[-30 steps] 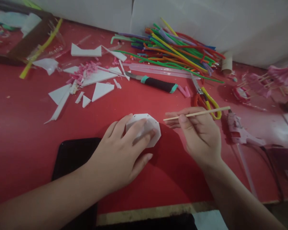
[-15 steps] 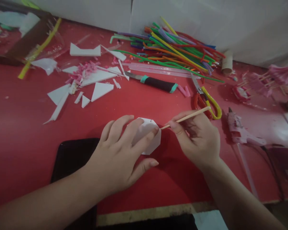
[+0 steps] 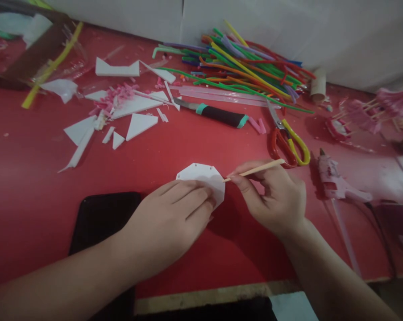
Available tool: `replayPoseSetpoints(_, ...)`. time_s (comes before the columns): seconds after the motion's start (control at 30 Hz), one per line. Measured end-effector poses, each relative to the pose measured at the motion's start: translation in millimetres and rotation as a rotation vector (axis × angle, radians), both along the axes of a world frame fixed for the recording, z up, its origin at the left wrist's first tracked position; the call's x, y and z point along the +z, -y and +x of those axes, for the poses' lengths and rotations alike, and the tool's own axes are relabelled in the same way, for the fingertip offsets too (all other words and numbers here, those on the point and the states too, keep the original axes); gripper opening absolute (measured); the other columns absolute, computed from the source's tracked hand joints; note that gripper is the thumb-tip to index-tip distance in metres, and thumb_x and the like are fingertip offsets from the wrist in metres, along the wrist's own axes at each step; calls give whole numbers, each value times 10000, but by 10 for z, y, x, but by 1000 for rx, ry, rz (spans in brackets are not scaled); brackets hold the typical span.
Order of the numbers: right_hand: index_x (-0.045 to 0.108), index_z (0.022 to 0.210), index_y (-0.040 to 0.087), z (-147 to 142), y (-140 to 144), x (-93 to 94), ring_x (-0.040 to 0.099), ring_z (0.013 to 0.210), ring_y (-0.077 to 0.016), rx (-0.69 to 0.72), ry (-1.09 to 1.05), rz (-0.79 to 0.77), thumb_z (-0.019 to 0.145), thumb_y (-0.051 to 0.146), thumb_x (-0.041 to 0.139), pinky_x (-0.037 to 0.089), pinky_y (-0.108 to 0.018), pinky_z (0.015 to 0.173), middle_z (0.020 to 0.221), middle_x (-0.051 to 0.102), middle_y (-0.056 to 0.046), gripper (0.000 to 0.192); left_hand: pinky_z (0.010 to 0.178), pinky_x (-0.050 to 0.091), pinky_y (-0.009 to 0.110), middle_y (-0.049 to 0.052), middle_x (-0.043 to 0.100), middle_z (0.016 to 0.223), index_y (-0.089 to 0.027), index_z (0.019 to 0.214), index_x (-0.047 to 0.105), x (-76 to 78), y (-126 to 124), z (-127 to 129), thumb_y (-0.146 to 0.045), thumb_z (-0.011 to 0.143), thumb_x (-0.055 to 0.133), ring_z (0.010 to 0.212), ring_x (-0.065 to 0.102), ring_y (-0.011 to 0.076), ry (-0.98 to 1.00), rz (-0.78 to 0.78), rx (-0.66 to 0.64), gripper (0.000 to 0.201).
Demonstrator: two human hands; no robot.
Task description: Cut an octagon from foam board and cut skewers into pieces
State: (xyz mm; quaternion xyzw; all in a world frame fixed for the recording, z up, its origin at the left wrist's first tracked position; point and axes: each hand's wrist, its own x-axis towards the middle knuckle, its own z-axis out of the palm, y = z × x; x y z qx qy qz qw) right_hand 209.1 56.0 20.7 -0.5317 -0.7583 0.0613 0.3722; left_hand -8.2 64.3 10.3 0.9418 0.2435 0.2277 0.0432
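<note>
The red desk (image 3: pixel 201 145) fills most of my feed; a pale wall (image 3: pixel 121 18) bounds it at the back, and its near edge runs along the bottom, close below the hands. Against that wall a heap of coloured pipe cleaners (image 3: pixel 251 67) takes up the far middle. A black slab-like device (image 3: pixel 104 218) lies at the near left, partly hidden by the left forearm, so sideways room there is tight.

My left hand (image 3: pixel 177 214) lies palm down, fingers close together over the lower part of the white board; whether that grip pinches an edge or only presses, I can't tell. My right hand (image 3: pixel 278 200) has a narrow grip, thumb and fingers closed on a thin stick. A glue gun (image 3: pixel 335 183) lies to its right, and scissors (image 3: pixel 280 126) sit just beyond its knuckles. Further in is a dark-handled knife (image 3: pixel 223 117), with a strip of red surface between it and the board.

The many-sided white board (image 3: pixel 203 171) sits between the hands on the desk. The pale stick (image 3: pixel 258 168) slants down to its right edge. Small holes (image 3: pixel 196 165) dot its far rim.
</note>
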Motion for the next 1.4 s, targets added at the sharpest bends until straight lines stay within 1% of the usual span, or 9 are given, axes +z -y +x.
replayPoseSetpoints(0.13,591,921,233,-1,4,-5,724,725,-123,4,-9,-13,894,155,651,563,-215,653,840,741,28,102,886,586,419,88,742,1083,-100,1102,706,-5,-6,0,-139,955,537,1019,682,268,-5,15,3,227)
replayPoseSetpoints(0.33,595,911,236,-1,3,8,722,705,-125,1,9,12,888,153,651,570,-214,651,813,736,31,103,861,588,409,82,743,1081,-115,1104,702,-11,-14,4,-145,963,522,1015,687,259,-2,10,12,230)
replayPoseSetpoints(0.53,602,913,239,-5,-4,5,726,703,-137,-3,4,2,893,175,651,582,-233,649,822,743,22,83,888,577,398,74,742,1095,-125,1103,699,-9,-11,7,-144,960,528,1041,679,251,15,11,15,223)
replayPoseSetpoints(0.67,607,893,237,-12,-8,6,727,695,-141,-13,-3,4,904,209,655,586,-235,635,810,744,18,57,871,580,403,71,742,1096,-119,1113,698,-1,-5,0,-140,959,533,1026,680,254,14,-3,13,227)
replayPoseSetpoints(0.83,611,865,239,-22,-9,24,721,661,-133,-36,-17,14,893,234,684,580,-222,607,778,740,30,79,860,578,405,81,739,1092,-121,1122,695,3,-14,4,-144,964,528,1020,684,254,8,-6,15,231)
replayPoseSetpoints(1.03,612,872,244,-21,-10,13,724,666,-147,-35,-8,12,901,236,677,586,-240,604,790,744,18,72,859,579,405,78,742,1079,-124,1105,699,-6,-7,6,-141,966,521,1015,689,254,10,-14,16,226)
replayPoseSetpoints(1.2,620,876,241,-12,-9,-2,724,673,-141,-40,-18,4,894,241,689,582,-234,614,792,744,23,71,864,585,408,74,743,1094,-126,1119,695,-1,-1,-4,-142,968,519,1020,692,254,-4,-14,14,233)
replayPoseSetpoints(1.4,615,867,237,-21,-27,25,734,674,-147,-17,0,13,880,217,701,578,-229,599,787,752,22,89,865,589,411,68,745,1095,-129,1109,697,6,-14,16,-149,981,501,1016,694,249,-2,-4,21,235)
